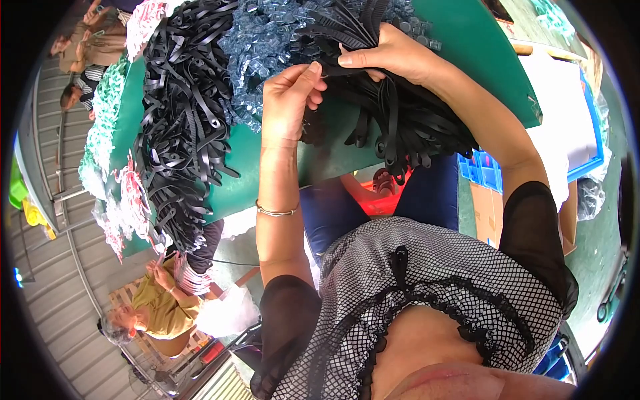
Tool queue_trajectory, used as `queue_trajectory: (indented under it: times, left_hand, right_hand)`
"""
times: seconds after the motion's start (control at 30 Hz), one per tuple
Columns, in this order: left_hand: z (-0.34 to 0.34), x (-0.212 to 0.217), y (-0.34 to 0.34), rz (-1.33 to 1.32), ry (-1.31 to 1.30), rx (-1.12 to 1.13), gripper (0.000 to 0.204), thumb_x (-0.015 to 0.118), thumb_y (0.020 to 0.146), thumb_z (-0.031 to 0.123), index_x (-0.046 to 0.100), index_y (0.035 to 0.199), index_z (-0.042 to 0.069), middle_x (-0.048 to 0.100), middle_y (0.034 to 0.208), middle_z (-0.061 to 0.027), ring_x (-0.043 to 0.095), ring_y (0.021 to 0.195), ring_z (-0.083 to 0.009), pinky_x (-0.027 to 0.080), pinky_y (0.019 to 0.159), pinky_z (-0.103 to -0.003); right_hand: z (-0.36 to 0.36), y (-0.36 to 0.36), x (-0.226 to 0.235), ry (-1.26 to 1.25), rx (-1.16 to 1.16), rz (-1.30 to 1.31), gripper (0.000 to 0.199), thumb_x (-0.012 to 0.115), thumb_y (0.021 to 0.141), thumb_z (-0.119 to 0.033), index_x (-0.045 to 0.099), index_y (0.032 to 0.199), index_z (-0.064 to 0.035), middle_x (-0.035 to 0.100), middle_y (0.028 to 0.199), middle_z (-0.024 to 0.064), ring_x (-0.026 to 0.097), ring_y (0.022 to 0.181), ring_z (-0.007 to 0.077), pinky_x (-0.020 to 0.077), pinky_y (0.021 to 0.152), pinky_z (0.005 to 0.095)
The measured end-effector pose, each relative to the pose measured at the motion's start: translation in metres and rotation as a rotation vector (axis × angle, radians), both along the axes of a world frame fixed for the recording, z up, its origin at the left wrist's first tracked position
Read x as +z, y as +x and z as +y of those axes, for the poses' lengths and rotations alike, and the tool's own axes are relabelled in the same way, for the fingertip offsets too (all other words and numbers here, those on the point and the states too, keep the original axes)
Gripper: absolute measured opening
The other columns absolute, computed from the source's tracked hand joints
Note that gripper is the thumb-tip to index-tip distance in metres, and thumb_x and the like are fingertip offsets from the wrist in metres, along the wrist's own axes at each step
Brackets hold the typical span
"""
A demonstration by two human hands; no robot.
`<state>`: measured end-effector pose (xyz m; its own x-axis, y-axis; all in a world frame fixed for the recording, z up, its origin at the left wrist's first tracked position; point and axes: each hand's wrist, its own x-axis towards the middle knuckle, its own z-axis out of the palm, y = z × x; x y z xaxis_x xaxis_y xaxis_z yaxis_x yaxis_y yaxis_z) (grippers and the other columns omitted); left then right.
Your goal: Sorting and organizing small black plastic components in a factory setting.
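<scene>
My right hand [393,57] is wrapped round a bundle of black ribbed straps [393,113]. Their toothed ends fan out beyond the hand, and their looped ends hang toward the table's near edge. Close beside it, my left hand [290,100] is closed, thumb and finger pinching the end of a black strap that runs across to the right hand. The fingertips hide most of that end. Just past both hands lies a heap of small clear bluish plastic pieces [267,47], apparently clips or buckles.
A long pile of black straps [187,100] covers the left of the green table [453,27]. Green-and-white bundles [107,127] and red-and-white ones [133,193] lie along its far left side. Blue crates [483,170] stand at right. A person in an olive top [163,300] sits at lower left.
</scene>
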<state>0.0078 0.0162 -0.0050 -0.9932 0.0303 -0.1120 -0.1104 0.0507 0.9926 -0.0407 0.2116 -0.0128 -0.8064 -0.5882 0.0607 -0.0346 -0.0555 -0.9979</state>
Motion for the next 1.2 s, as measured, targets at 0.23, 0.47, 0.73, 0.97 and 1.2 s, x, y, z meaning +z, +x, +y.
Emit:
queue_trajectory:
  times: [0.23,0.47,0.73,0.97,1.2]
  left_hand:
    - [0.022,-0.001,0.0,-0.026,0.062,-0.055,0.021,0.061,0.083,0.021,0.063,0.072,0.003,0.052,0.058,0.002,0.04,0.048,-0.0028,0.029,0.043,-0.017]
    - [0.018,-0.009,0.0,0.03,0.151,0.098,0.02,0.062,0.082,0.018,0.064,0.071,0.002,0.052,0.058,0.0011,0.039,0.048,-0.0033,0.027,0.043,-0.017]
    - [0.016,-0.012,0.002,0.057,0.161,0.168,0.019,0.061,0.083,0.015,0.063,0.071,0.0,0.05,0.056,0.0012,0.035,0.045,-0.0038,0.023,0.042,-0.018]
    - [0.01,-0.007,-0.006,0.061,-0.062,0.103,0.021,0.061,0.082,0.018,0.064,0.071,0.0,0.053,0.058,0.0005,0.041,0.049,-0.0037,0.029,0.043,-0.019]
    - [0.002,-0.014,-0.019,0.14,-0.346,0.114,0.023,0.061,0.08,0.02,0.065,0.072,-0.002,0.056,0.056,-0.0033,0.048,0.051,-0.0081,0.037,0.048,-0.024]
  right_hand:
    - [-0.005,0.007,0.003,0.1,-0.033,0.126,0.03,0.075,0.068,-0.022,0.06,0.085,-0.0032,0.056,0.067,0.0001,0.05,0.056,0.0069,0.0385,0.048,0.0211]
    - [-0.006,0.004,0.0,0.151,-0.063,0.103,0.028,0.073,0.068,-0.019,0.06,0.087,-0.0024,0.058,0.07,0.0014,0.051,0.057,0.007,0.0395,0.048,0.0221]
    - [-0.007,0.002,-0.001,0.245,-0.081,0.078,0.03,0.072,0.066,-0.019,0.06,0.085,0.0013,0.059,0.072,0.003,0.052,0.058,0.0079,0.0402,0.048,0.0228]
    - [-0.001,0.001,0.001,-0.009,0.005,-0.092,0.025,0.066,0.072,-0.013,0.061,0.093,0.0,0.061,0.077,0.0033,0.054,0.073,0.0092,0.0429,0.065,0.0228]
    - [0.007,-0.008,-0.007,-0.008,0.056,-0.073,0.032,0.058,0.077,-0.023,0.059,0.102,-0.0031,0.059,0.078,0.0053,0.053,0.073,0.0117,0.0422,0.066,0.0254]
